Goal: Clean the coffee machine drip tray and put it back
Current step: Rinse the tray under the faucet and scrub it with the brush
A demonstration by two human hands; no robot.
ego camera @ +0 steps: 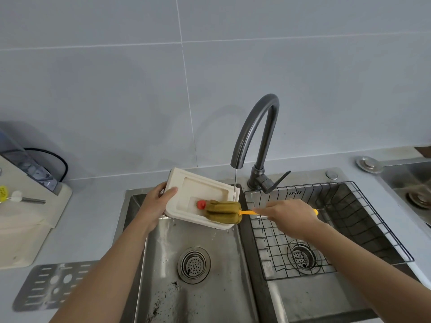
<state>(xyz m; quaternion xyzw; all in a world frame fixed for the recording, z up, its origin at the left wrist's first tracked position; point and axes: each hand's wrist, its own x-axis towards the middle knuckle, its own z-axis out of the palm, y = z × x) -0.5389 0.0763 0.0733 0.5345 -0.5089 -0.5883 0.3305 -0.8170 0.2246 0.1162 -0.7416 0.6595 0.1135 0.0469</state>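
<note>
My left hand (155, 203) grips the left edge of the cream drip tray (198, 192), which hangs tilted over the left sink basin (205, 287). My right hand (288, 216) is closed on the yellow handle of a sponge brush (222, 212). Its olive-green sponge head lies on the tray's lower right part, beside a small red float (201, 204). A thin stream of water falls from the grey faucet (256, 136) onto the sponge and tray. The cream coffee machine (25, 206) stands on the counter at the far left.
The right basin holds a black wire rack (349, 229). Dark coffee grounds speckle the left basin floor near the drain (193, 264). A perforated metal plate (50, 285) lies on the counter at lower left. Another sink (410, 183) shows at the far right.
</note>
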